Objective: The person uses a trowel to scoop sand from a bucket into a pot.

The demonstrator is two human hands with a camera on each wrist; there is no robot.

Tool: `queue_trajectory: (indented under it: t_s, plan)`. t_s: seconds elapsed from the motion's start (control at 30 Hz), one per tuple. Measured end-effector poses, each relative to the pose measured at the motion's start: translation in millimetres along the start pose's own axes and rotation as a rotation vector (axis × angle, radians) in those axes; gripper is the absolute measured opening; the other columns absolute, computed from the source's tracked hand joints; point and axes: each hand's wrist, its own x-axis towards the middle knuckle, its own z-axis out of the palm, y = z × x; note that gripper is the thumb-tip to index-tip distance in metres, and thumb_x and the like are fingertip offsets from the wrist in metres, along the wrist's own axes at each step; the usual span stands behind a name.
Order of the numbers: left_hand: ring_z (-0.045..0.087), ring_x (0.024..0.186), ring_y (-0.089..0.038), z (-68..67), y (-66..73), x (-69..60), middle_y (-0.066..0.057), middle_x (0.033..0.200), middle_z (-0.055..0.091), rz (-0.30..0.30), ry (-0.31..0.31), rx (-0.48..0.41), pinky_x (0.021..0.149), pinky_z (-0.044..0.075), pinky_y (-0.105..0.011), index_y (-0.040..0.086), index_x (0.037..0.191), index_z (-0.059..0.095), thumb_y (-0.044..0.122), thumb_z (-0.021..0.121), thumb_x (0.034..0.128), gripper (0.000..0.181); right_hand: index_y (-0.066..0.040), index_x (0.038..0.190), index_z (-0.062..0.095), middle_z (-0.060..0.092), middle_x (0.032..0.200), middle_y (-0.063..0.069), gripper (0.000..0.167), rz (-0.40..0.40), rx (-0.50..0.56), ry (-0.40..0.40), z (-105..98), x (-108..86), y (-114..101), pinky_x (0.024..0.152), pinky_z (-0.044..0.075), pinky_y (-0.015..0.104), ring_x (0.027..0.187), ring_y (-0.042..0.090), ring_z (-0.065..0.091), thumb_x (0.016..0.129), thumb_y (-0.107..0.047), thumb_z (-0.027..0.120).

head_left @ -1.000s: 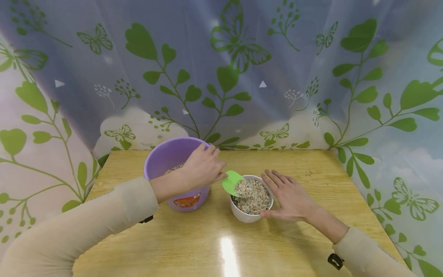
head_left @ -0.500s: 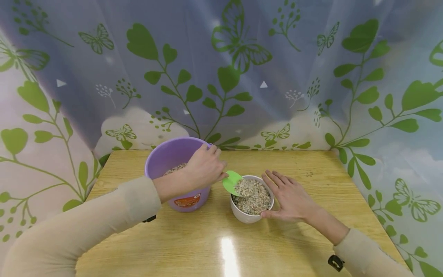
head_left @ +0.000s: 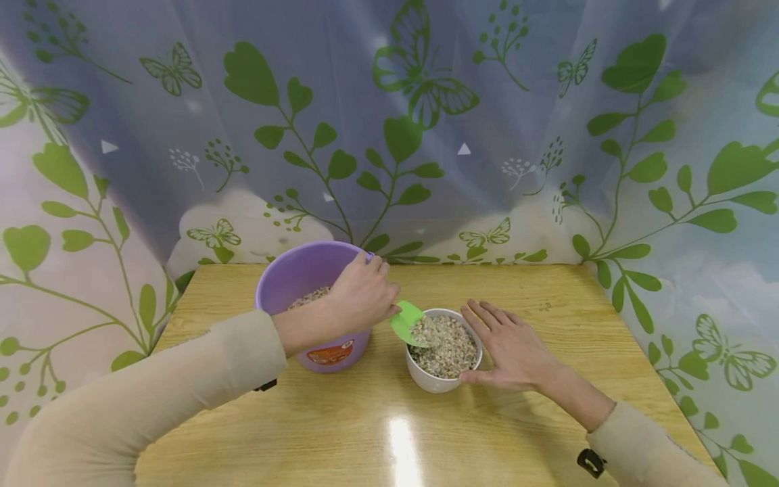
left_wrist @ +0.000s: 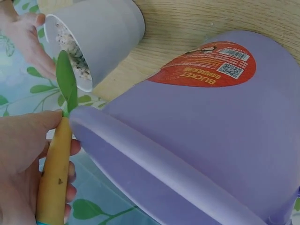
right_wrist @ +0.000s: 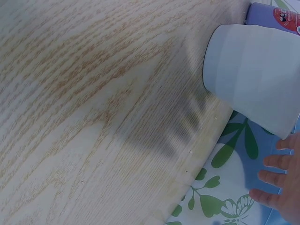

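Note:
My left hand grips the yellow handle of a small trowel with curled fingers, beside the bucket's rim. The trowel's green blade is tilted over the left rim of a white pot. A pale, speckled granular mix fills the pot close to its rim and meets the blade's tip. On the pot's right side, my right hand lies with fingers extended and the thumb at the rim. To the left stands a purple bucket, partly hidden by my left forearm, with more mix inside.
The wooden table carries the pot and bucket. Behind it and at both sides hangs a curtain printed with leaves and butterflies. A few dark specks mark the tabletop at the back right.
The trowel's blade has tilted slightly at the pot's rim, and the mix by its tip has shifted a little. Both hands stay in nearly the same places.

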Motion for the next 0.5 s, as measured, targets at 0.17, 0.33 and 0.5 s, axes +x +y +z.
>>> queue_trajectory:
  t_s: [0.17,0.33,0.5]
  plan:
    - [0.067,0.095,-0.020,-4.6,1.2,-1.8,-0.002,0.096,0.074,0.000,-0.050,0.013,0.089,0.054,-0.036,0.020,0.094,0.076,0.062,0.057,0.1022,0.047,-0.004,0.162,0.037,0.043,0.166,0.020,0.119,0.001,-0.001,0.000,1,-0.2,0,0.114,0.048,0.059,0.150,0.042,0.048,0.082,-0.091,0.054]
    - [0.065,0.093,-0.019,-8.0,1.0,-3.0,-0.001,0.096,0.073,-0.002,-0.083,0.025,0.085,0.053,-0.034,0.020,0.094,0.075,0.062,0.056,0.1029,0.047,-0.005,0.162,0.037,0.042,0.167,0.020,0.119,0.001,-0.003,-0.002,1,0.4,1,0.114,0.048,0.059,0.150,0.042,0.048,0.082,-0.091,0.055]
    - [0.063,0.090,-0.017,-11.2,0.1,-4.6,0.000,0.094,0.072,-0.002,-0.093,0.051,0.082,0.052,-0.032,0.020,0.093,0.075,0.062,0.056,0.1027,0.047,-0.004,0.162,0.037,0.042,0.167,0.020,0.119,-0.002,-0.005,-0.002,1,0.5,0,0.114,0.048,0.058,0.150,0.042,0.048,0.082,-0.090,0.055]
